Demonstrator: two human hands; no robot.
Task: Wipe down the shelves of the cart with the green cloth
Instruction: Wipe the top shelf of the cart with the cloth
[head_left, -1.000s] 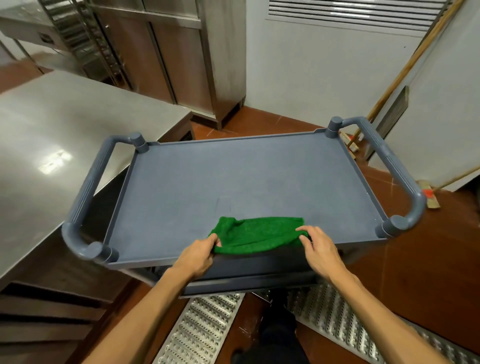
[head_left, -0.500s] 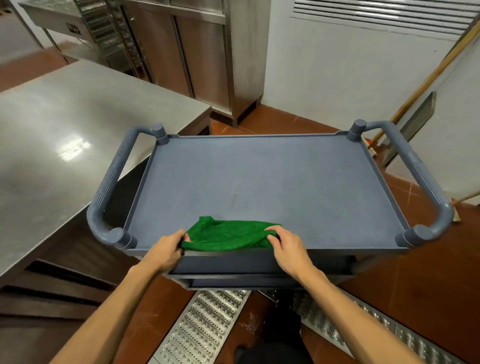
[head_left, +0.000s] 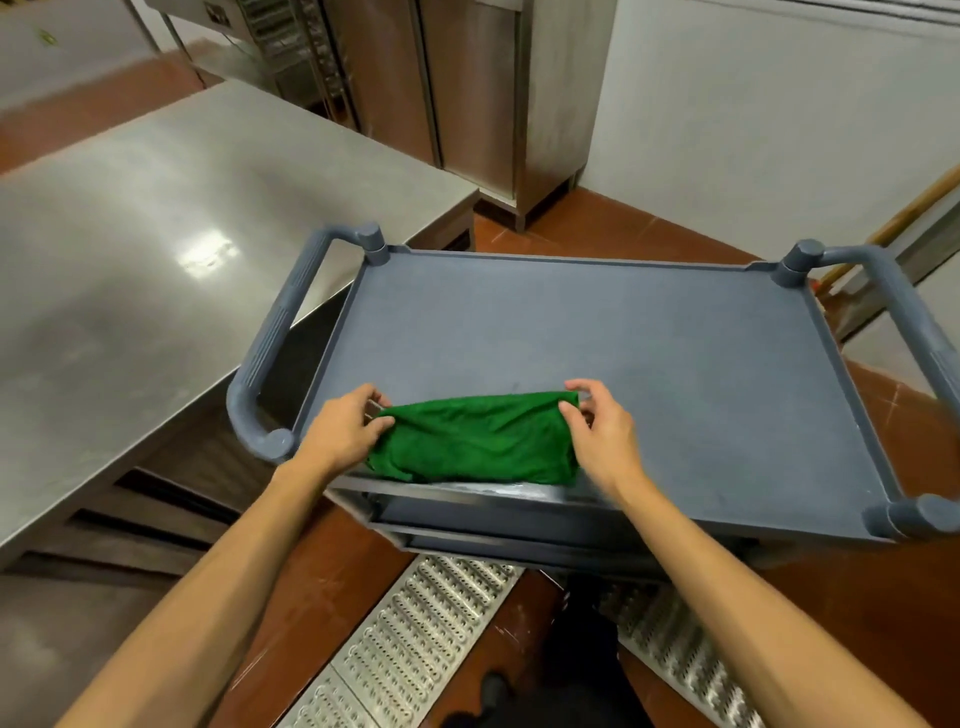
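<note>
A grey plastic cart stands in front of me, its top shelf (head_left: 597, 332) bare except for the green cloth (head_left: 478, 441). The cloth is stretched out flat between my hands near the shelf's front left edge. My left hand (head_left: 343, 431) pinches its left end. My right hand (head_left: 597, 423) pinches its upper right corner between thumb and fingers. A lower shelf (head_left: 519, 525) shows just under the front rim; most of it is hidden.
Curved cart handles stick out at the left (head_left: 275, 343) and right (head_left: 914, 332). A steel worktable (head_left: 156, 218) runs along the left. Steel cabinets (head_left: 467, 88) stand behind, wooden handles (head_left: 904, 213) lean at the right wall, and metal floor grates (head_left: 415, 639) lie below.
Both hands have lifted the cloth's far edge forward and spread it wider over the shelf's front. My view has shifted left, so the cart sits further right.
</note>
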